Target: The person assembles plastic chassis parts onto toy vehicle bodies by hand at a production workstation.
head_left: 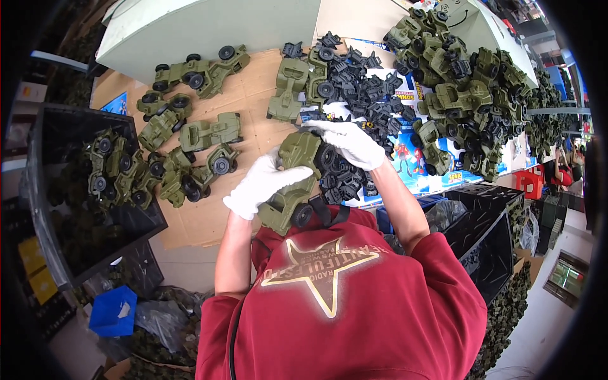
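Observation:
An olive-green toy jeep (297, 158) with black wheels is held in front of my chest, tilted lengthwise. My left hand (263, 182), in a white glove, grips it from the left with the thumb laid across the body. At its far end, my gloved right hand (353, 140) has its fingers pressed over the edge; what lies beneath them is partly hidden. Just beyond and right of the hands lies a heap of small black plastic parts (364, 85). Another green toy jeep (288, 88) stands beside that heap.
Several green toy jeeps (212, 131) lie on the cardboard (253, 133) at left. A black crate (69, 240) holds more. A large pile of jeeps (459, 101) covers the right side. A pale box (209, 28) stands at the back; a blue bin (114, 311) sits lower left.

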Demonstrator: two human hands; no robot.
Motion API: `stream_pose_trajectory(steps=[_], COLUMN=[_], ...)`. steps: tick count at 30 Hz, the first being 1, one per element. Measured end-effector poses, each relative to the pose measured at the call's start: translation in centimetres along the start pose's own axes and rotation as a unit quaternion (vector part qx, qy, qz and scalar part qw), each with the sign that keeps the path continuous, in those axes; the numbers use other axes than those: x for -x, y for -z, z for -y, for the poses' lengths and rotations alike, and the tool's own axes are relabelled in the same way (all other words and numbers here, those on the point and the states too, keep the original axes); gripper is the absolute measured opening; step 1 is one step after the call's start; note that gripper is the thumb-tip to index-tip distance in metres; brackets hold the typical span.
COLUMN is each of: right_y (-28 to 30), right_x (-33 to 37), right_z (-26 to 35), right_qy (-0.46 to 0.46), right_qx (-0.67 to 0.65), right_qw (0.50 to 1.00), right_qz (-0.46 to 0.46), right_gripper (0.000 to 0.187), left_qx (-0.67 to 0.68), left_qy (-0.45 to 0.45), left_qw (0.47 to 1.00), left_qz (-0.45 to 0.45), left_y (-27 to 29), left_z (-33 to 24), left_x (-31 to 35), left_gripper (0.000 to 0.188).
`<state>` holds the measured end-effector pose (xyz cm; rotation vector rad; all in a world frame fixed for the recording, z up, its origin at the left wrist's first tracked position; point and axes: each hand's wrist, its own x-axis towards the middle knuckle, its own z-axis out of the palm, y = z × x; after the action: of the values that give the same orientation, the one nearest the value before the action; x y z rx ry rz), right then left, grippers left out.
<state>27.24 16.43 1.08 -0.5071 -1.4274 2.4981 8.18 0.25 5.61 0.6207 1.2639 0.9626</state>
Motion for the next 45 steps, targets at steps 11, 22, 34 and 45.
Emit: stream_pose_trajectory(steps=[11,22,34,45], right_y=[-2.7,-6.0,-7.0,-6.5], right_x=[-1.8,-2.2,0.4,8.0], right_z=[-0.6,-2.3,-5.0,-0.9], right_qy=[0.101,0.222,0.227,-0.021], right_qx=[0.203,0.256,0.334,-0.187], right_qw=[0.96,0.926,0.88,0.966], right_qz=[-0.166,-0.165,-0.248,-0.175], right_gripper=[0.037,0.031,0.022,0.079], left_qx=[0.159,-0.052,-0.079,-0.207], left_qy=[-0.137,-0.345,-0.349,-0.32], left_qw=[0.975,0.908,0.905,0.882], left_qz=[-0.077,-0.231,-0.231,-0.277], left_y=[-3.8,-2.7,-3.4,-2.3], left_z=[2.1,5.7,6.1,2.3], left_x=[-1.9,-2.1,-2.5,-8.4], left_gripper=[0.083,0.053,0.03,0.046])
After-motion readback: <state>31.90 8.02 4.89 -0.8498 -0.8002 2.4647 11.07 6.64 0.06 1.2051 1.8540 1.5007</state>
